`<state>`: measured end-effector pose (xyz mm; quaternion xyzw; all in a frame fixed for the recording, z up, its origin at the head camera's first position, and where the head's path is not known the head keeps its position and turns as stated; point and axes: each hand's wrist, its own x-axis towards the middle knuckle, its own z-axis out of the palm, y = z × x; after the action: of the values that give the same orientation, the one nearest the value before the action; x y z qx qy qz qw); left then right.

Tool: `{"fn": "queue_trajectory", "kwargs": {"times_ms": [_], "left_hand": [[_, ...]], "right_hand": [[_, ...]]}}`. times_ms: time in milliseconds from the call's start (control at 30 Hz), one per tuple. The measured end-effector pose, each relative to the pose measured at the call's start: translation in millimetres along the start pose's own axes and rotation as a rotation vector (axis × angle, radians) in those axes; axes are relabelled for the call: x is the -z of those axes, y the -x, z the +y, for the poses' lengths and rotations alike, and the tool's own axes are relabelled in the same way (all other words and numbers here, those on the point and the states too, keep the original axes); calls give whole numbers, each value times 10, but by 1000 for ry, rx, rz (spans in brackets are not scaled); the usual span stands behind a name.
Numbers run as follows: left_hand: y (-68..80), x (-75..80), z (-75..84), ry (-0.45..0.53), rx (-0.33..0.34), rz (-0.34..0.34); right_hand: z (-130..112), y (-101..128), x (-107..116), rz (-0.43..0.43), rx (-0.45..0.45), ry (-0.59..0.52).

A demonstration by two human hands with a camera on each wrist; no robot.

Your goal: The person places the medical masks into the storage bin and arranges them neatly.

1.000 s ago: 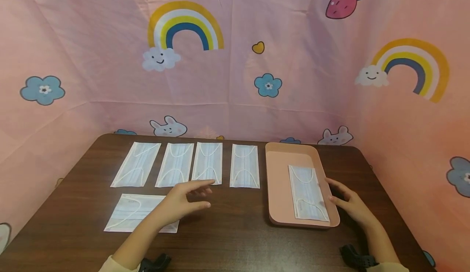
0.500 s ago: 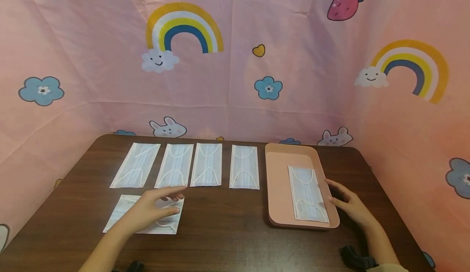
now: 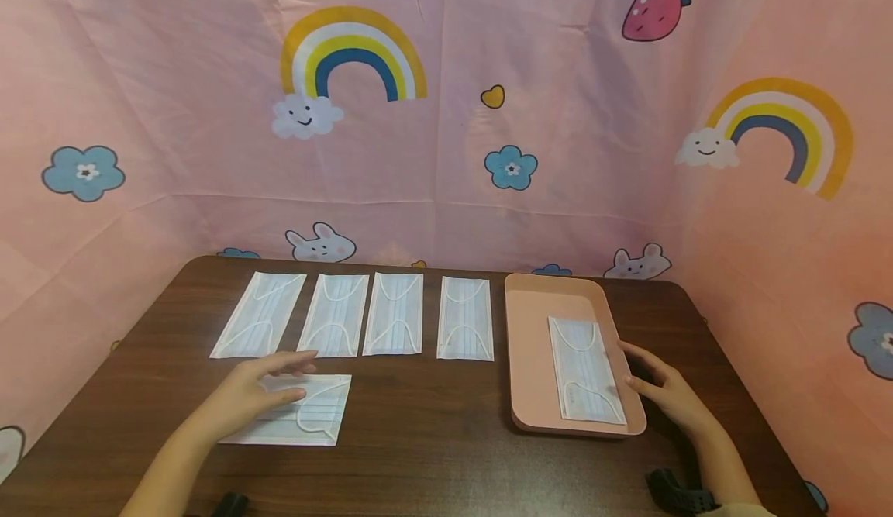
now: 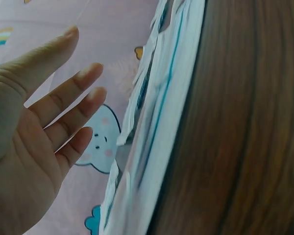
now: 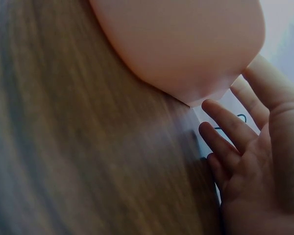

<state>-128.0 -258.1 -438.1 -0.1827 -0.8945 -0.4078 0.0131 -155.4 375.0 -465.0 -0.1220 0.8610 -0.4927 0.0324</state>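
Note:
My left hand (image 3: 258, 389) lies with straight fingers over the left part of a white face mask (image 3: 307, 416) near the table's front left; in the left wrist view the fingers (image 4: 63, 98) are spread beside that mask's edge (image 4: 157, 112). My right hand (image 3: 659, 389) rests open against the right rim of a pink tray (image 3: 533, 362), seen close in the right wrist view as tray (image 5: 186, 44) and fingers (image 5: 230, 132). One mask (image 3: 582, 377) lies in the tray. Several more masks (image 3: 394, 311) sit in a row behind.
The dark wooden table (image 3: 432, 439) is closed in by a pink patterned cloth backdrop (image 3: 446, 129) at the back and both sides. A black wrist strap (image 3: 680, 490) shows at the lower right edge.
My left hand has drawn back and to the left, from near the row of masks down onto the single front mask. The right hand has stayed at the tray's rim.

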Motion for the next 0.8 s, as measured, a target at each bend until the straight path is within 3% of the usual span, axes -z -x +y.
{"fn": "queue_trajectory", "kwargs": {"times_ms": [267, 467, 800], "left_hand": [[40, 68, -198, 0, -14, -3], [79, 102, -307, -28, 26, -10], [104, 113, -421, -105, 49, 7]], "right_hand": [[52, -12, 6, 1, -3, 20], [29, -7, 2, 3, 15, 7], [23, -23, 4, 3, -29, 1]]}}
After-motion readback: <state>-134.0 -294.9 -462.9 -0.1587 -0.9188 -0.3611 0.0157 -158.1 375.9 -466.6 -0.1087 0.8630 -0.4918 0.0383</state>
